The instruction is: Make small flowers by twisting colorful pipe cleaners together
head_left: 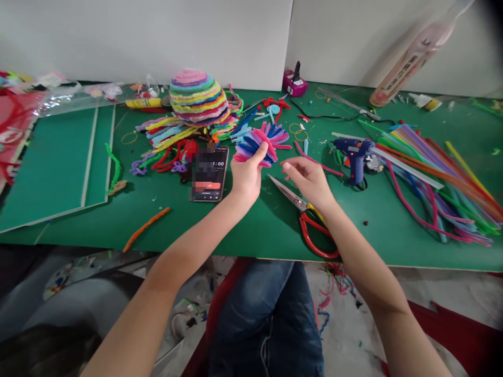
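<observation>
My left hand (248,177) grips a fan-shaped bunch of pipe cleaners (271,137) in pink, blue and purple, its thumb pressed over the middle. To the right of the bunch, my right hand (308,178) hangs above the table with fingers curled and thumb against the forefinger; anything pinched there is too small to make out. Scissors (296,200) with red and yellow handles lie under the right hand and wrist, blades pointing toward the left hand. Just behind the right hand is a loose pink pipe cleaner (328,168). A phone (214,178) lies left of my left hand.
A striped pipe-cleaner dome (198,99) sits at the back amid colourful pieces. At right are a blue glue gun (356,157), long pipe cleaners (444,183) and a pink bottle (408,63). An orange pipe cleaner (146,229) lies by the green table's (251,235) front edge.
</observation>
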A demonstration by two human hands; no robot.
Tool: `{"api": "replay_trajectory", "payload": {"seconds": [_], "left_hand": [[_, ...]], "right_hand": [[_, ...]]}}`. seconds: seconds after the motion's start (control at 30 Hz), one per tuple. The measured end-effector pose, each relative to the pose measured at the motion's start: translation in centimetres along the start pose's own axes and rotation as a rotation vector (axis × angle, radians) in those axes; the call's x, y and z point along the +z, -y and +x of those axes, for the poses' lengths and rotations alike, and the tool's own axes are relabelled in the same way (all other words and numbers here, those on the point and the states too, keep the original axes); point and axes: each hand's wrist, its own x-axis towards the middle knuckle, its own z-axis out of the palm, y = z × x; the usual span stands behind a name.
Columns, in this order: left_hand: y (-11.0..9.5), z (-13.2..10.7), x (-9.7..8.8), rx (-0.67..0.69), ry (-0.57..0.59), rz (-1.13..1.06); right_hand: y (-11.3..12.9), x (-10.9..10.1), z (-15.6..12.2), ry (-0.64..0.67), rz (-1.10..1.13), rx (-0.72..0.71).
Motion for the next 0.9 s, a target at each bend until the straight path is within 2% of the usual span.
{"api": "replay_trajectory", "payload": {"seconds": [0.17, 0.27, 0.37, 0.53, 0.73, 0.9], "left_hand": [[0.9, -0.9, 0.1, 0.012, 0.074, -0.007], [1.5, -1.4, 0.0, 0.04, 0.116, 0.033], [1.7, -1.7, 0.0, 0.073, 0.106, 0.058], [1.1, -1.8, 0.3, 0.016, 0.105, 0.053], [-0.3, -1.0, 0.6, -0.007, 0.054, -0.044], [0.1, -0.5, 0.2, -0.044, 0.07, -0.079]], "right_hand": [[0.3, 0.9, -0.5, -0.142, -0.047, -0.06], [0.4, 0.9, -0.7, -0.126, -0.039, -0.039], [0.4, 0.9, -0.8, -0.121, -0.033, -0.04], [0.8, 0.6, -0.8, -0.147, -0.03, -0.035], [1.0, 0.0, -0.2, -0.063, 0.239, 0.096], [0.7, 1.1, -0.3, -0.009, 0.431, 0.23]]}}
